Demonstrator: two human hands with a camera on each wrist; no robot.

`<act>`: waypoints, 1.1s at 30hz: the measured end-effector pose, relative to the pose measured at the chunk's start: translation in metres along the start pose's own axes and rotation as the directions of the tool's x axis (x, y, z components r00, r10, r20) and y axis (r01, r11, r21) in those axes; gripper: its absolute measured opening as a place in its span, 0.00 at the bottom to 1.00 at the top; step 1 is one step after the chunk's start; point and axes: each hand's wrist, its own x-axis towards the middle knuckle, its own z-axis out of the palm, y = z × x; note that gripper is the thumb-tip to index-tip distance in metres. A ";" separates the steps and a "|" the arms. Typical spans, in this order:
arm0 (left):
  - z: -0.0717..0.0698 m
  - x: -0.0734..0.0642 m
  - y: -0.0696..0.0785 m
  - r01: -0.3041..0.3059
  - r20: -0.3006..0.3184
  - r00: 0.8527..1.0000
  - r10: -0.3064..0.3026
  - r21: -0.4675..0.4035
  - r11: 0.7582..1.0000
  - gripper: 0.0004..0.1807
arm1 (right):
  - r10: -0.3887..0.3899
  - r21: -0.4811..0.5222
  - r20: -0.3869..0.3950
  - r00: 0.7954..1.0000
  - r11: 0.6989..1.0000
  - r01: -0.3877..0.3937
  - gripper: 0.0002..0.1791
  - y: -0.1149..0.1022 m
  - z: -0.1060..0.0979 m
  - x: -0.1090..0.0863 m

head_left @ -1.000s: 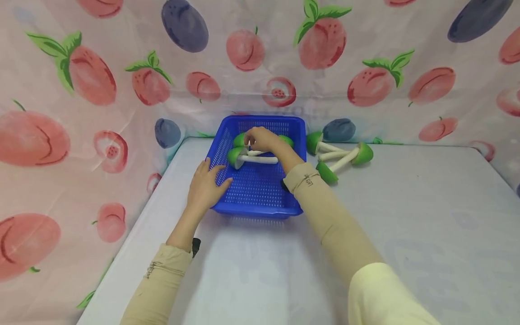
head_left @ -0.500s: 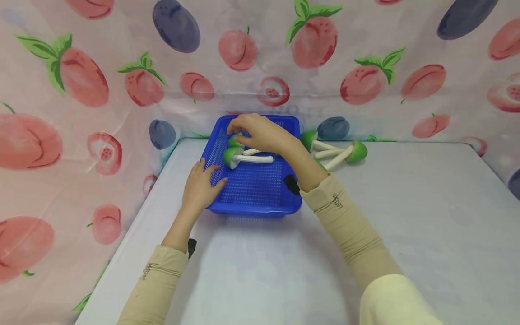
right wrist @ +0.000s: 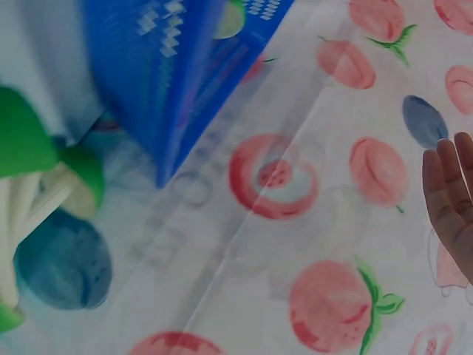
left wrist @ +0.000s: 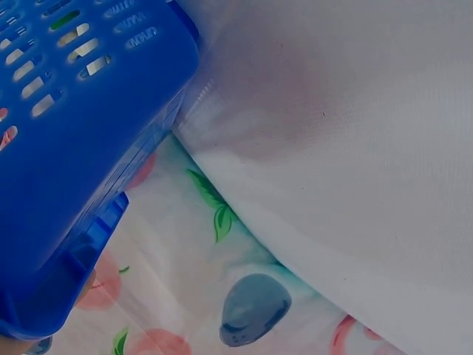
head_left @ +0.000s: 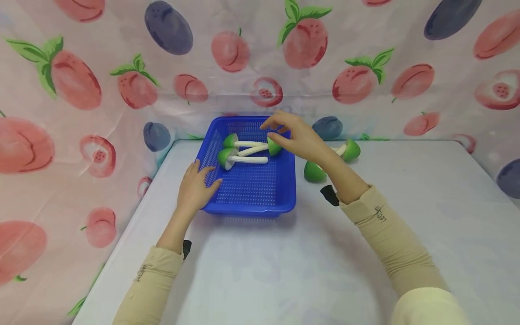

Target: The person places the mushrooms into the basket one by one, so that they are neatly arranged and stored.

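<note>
A blue perforated plastic basket (head_left: 253,208) stands on the white-covered table. Inside lie three mushroom-shaped pieces with green caps and white stems; a near one (head_left: 248,160) has its cap to the left, and another's cap (head_left: 274,147) is on the right. My left hand (head_left: 192,187) rests on the basket's left rim, fingers spread, thumb over the inside. Over the right back part of the basket hovers my right hand (head_left: 298,135), its fingers loosely extended with nothing in them. In the right wrist view those fingers (right wrist: 449,188) look straight.
More green-capped mushrooms (head_left: 314,171) lie on the table (head_left: 345,253) just right of the basket, partly hidden by my right forearm. One cap (head_left: 351,150) shows beyond the arm. A fruit-printed cloth (head_left: 227,90) hangs at the back and left.
My right hand has left the mushrooms in the basket, lifting and moving right toward the basket's right rim. My left hand stays on the left rim. The head view has shifted slightly.
</note>
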 end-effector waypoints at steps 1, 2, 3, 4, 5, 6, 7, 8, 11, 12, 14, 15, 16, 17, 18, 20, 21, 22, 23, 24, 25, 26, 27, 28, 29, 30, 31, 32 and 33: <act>0.000 0.000 0.000 0.000 0.000 1.000 0.000 0.001 1.000 0.28 | 0.011 -0.015 -0.002 1.000 1.000 -0.011 0.11 0.003 -0.002 -0.005; 0.000 0.000 0.000 0.000 0.002 1.000 0.000 0.002 1.000 0.28 | 0.021 -0.027 -0.006 1.000 0.999 -0.021 0.12 0.006 -0.004 -0.010; 0.000 0.000 0.001 0.001 0.004 1.000 -0.001 0.004 1.000 0.29 | 0.031 -0.043 -0.012 0.999 0.999 -0.032 0.12 0.009 -0.006 -0.014; 0.000 -0.001 0.001 0.003 0.004 1.000 -0.003 0.004 1.000 0.29 | 0.044 -0.062 -0.017 0.999 0.997 -0.045 0.12 0.012 -0.007 -0.019; 0.000 -0.001 0.001 0.004 0.005 1.000 -0.004 0.004 1.000 0.29 | 0.059 -0.078 -0.018 0.998 0.995 -0.060 0.12 0.016 -0.008 -0.024; 0.000 -0.001 0.001 0.005 0.006 1.000 -0.005 0.003 1.000 0.29 | 0.069 -0.093 -0.020 0.997 0.993 -0.071 0.12 0.020 -0.009 -0.028; 0.000 -0.001 0.001 0.005 0.007 1.000 -0.005 0.003 1.000 0.29 | 0.085 -0.111 -0.021 0.996 0.990 -0.087 0.12 0.024 -0.010 -0.032; 0.000 -0.001 0.002 0.005 0.008 1.000 -0.005 0.002 1.000 0.29 | 0.103 -0.130 -0.020 0.994 0.986 -0.105 0.12 0.028 -0.011 -0.037; -0.002 -0.001 0.003 0.006 0.010 1.000 -0.006 -0.004 1.000 0.29 | 0.128 -0.188 -0.010 0.992 0.974 -0.128 0.11 0.039 -0.012 -0.047; -0.002 -0.001 0.003 0.006 0.010 1.000 -0.006 -0.006 1.000 0.29 | 0.135 -0.199 -0.007 0.991 0.971 -0.134 0.11 0.043 -0.012 -0.051; -0.002 -0.001 0.003 0.009 0.015 1.000 -0.009 -0.009 1.000 0.29 | 0.153 -0.217 0.002 0.988 0.965 -0.149 0.11 0.050 -0.011 -0.058; -0.002 -0.001 0.004 0.010 0.018 1.000 -0.010 -0.010 1.000 0.29 | 0.161 -0.223 0.006 0.987 0.962 -0.156 0.11 0.054 -0.011 -0.061; -0.003 -0.001 0.004 0.012 0.020 1.000 -0.011 -0.009 1.000 0.29 | 0.171 -0.231 0.011 0.985 0.959 -0.164 0.12 0.058 -0.011 -0.064; -0.002 -0.001 0.004 0.013 0.022 1.000 -0.013 -0.009 1.000 0.29 | 0.183 -0.241 0.018 0.983 0.955 -0.173 0.12 0.063 -0.010 -0.067; -0.002 -0.002 0.004 0.015 0.023 1.000 -0.014 -0.009 1.000 0.29 | 0.190 -0.249 0.029 0.981 0.952 -0.177 0.13 0.067 -0.009 -0.070; -0.002 -0.002 0.003 0.014 0.022 1.000 -0.014 -0.009 1.000 0.29 | 0.207 -0.277 0.054 0.977 0.943 -0.185 0.14 0.075 -0.007 -0.074; -0.002 -0.001 0.003 0.011 0.019 1.000 -0.010 -0.008 1.000 0.29 | 0.210 -0.291 0.067 0.975 0.939 -0.182 0.14 0.079 -0.006 -0.076; -0.001 -0.001 0.003 0.007 0.016 1.000 -0.007 -0.006 1.000 0.29 | 0.213 -0.308 0.083 0.974 0.934 -0.178 0.15 0.082 -0.004 -0.077; -0.001 -0.001 0.003 0.004 0.013 1.000 -0.004 -0.006 1.000 0.29 | 0.214 -0.321 0.099 0.972 0.931 -0.172 0.16 0.086 -0.003 -0.078; -0.001 -0.001 0.003 0.002 0.012 1.000 -0.002 -0.006 1.000 0.29 | 0.215 -0.330 0.115 0.970 0.929 -0.167 0.16 0.089 -0.002 -0.079; -0.001 -0.001 0.003 0.000 0.013 1.000 0.000 -0.007 1.000 0.29 | 0.219 -0.340 0.129 0.967 0.926 -0.164 0.17 0.091 -0.001 -0.080; -0.001 -0.001 0.003 0.000 0.015 1.000 0.000 -0.006 1.000 0.29 | 0.221 -0.349 0.142 0.965 0.923 -0.160 0.18 0.094 -0.001 -0.081; 0.000 -0.001 0.003 0.002 0.017 1.000 -0.002 -0.004 1.000 0.29 | 0.220 -0.360 0.155 0.963 0.920 -0.152 0.19 0.096 0.000 -0.081; 0.000 -0.001 0.003 0.007 0.020 1.000 -0.007 -0.004 1.000 0.29 | 0.223 -0.368 0.165 0.961 0.918 -0.149 0.19 0.098 0.001 -0.081; 0.000 -0.001 0.003 0.012 0.021 1.000 -0.012 -0.006 1.000 0.29 | 0.225 -0.374 0.175 0.959 0.916 -0.146 0.20 0.100 0.002 -0.081; 0.000 -0.002 0.003 0.014 0.022 1.000 -0.014 -0.005 1.000 0.29 | 0.231 -0.382 0.183 0.955 0.912 -0.148 0.21 0.101 0.002 -0.081; 0.000 -0.002 0.003 0.015 0.023 1.000 -0.015 -0.005 1.000 0.29 | 0.237 -0.392 0.189 0.953 0.908 -0.148 0.22 0.103 0.003 -0.081; 0.000 -0.002 0.003 0.016 0.023 1.000 -0.016 -0.005 1.000 0.29 | 0.244 -0.398 0.194 0.950 0.905 -0.151 0.23 0.105 0.003 -0.081; -0.001 -0.002 0.003 0.016 0.023 1.000 -0.015 -0.005 1.000 0.29 | 0.248 -0.404 0.197 0.949 0.902 -0.152 0.24 0.107 0.004 -0.080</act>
